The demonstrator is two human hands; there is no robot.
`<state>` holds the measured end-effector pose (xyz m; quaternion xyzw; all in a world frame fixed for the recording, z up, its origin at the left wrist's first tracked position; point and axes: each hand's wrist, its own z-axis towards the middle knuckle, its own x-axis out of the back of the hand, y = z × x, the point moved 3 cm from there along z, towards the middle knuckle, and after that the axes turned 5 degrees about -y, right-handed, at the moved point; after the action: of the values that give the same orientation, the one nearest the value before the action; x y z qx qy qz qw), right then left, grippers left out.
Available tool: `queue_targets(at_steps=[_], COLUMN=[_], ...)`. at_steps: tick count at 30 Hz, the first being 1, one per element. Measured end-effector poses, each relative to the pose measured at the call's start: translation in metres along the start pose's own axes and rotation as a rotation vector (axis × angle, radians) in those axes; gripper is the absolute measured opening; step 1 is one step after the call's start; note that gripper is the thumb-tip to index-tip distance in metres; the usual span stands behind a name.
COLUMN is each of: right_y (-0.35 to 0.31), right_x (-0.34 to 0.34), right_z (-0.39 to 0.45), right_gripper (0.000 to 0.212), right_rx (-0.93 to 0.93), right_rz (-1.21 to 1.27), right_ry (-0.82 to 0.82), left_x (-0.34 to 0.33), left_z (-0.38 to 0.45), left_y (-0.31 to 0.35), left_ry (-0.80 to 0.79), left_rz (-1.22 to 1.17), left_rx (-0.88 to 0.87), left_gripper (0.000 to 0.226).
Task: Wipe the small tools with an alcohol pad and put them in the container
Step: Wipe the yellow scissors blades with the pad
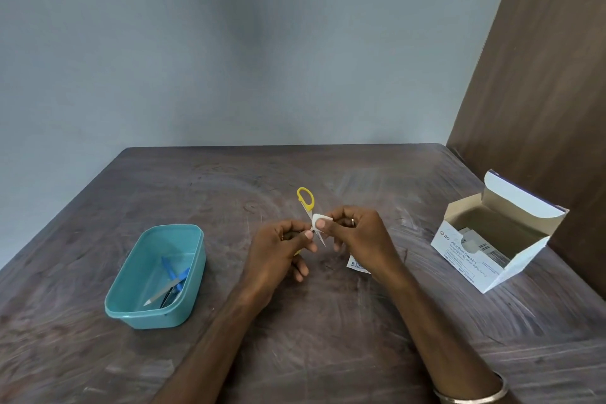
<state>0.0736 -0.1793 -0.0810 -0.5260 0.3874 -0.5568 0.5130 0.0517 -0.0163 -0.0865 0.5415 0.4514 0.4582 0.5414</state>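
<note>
Though pinched, scissors between hands.

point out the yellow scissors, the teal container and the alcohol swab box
yellow scissors (305, 197): head view, on the yellow handle loop.
teal container (198, 267): head view, on its right wall.
alcohol swab box (465, 256): head view, on the printed front face.

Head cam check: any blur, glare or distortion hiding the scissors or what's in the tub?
Head view: wide-angle bend at the edges; a dark smudge on the wall; soft, even light, no glare. The yellow scissors and pad read clearly between the left hand and right hand; tools in the teal container look slightly soft.
</note>
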Motion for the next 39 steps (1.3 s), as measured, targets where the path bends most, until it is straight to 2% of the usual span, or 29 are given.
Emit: queue_targets(at_steps=[6, 15, 24, 30, 34, 39], right_y=[0.0, 0.003, 0.0, -0.003, -0.006, -0.003], right_x=[0.0, 0.0, 0.001, 0.002, 0.001, 0.001], right_z=[0.002, 0.001, 0.001, -0.001, -0.003, -0.001], right_gripper=[0.017, 0.013, 0.014, 0.004, 0.013, 0.01], right_rx=[0.045, 0.028, 0.085, 0.139, 0.221, 0.225], right_rz=[-0.108, -0.083, -0.168, -0.177, -0.212, -0.225], right_ry=[-0.053, -0.009, -0.078, 0.003, 0.038, 0.03], left_x=[0.001, 0.005, 0.008, 0.012, 0.014, 0.015], left_z=[0.001, 0.0, 0.001, 0.002, 0.002, 0.004], left_y=[-0.001, 0.002, 0.002, 0.004, 0.003, 0.001], left_ry=[0.014, 0.02, 0.052, 0.01, -0.043, -0.061], left_rz=[0.009, 0.097, 0.094, -0.047, -0.146, -0.154], left_rx=[0.002, -0.045, -0.023, 0.095, 0.22, 0.218], left_gripper=[0.01, 0.013, 0.012, 0.015, 0.024, 0.016])
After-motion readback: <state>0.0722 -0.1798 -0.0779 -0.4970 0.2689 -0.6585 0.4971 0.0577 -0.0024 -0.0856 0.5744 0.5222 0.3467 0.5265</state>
